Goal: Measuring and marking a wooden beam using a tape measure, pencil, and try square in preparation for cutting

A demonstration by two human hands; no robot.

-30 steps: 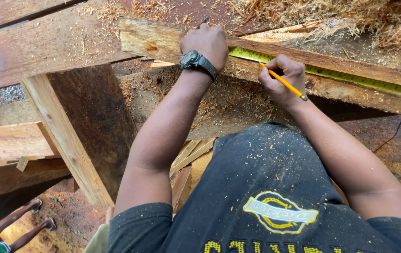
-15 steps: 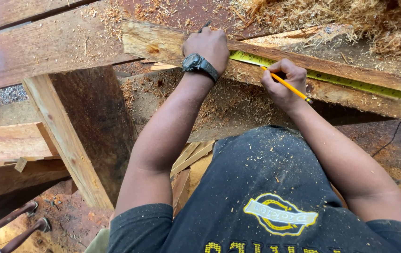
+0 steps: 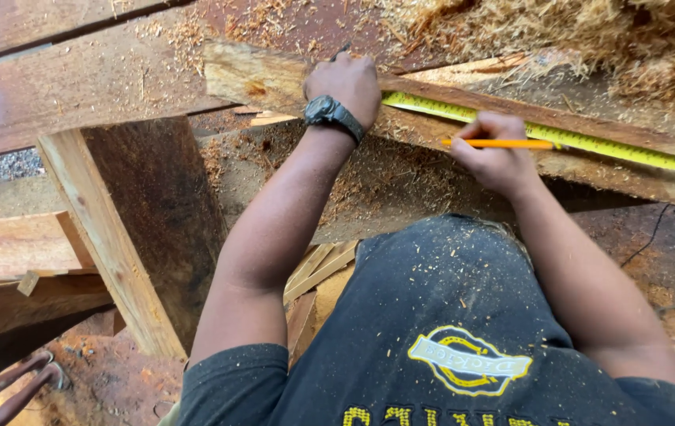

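Observation:
A rough wooden plank (image 3: 258,77) runs across the top of the view, dusted with sawdust. A yellow tape measure blade (image 3: 605,146) lies stretched along it. My left hand (image 3: 345,79), with a dark wristwatch, presses down on the plank where the blade's left end lies; what is under its fingers is hidden. My right hand (image 3: 495,158) holds a yellow pencil (image 3: 503,143), which now lies nearly level beside the tape, its tip pointing left.
A pile of wood shavings (image 3: 590,31) lies behind the plank. A thick upright board (image 3: 132,221) and stacked offcuts (image 3: 22,244) stand at the left. Wide planks (image 3: 77,71) lie at top left. Another person's legs (image 3: 6,386) show at bottom left.
My right hand has turned the pencil from a slant with its tip on the plank to nearly level and shifted slightly right. My left hand has stayed put.

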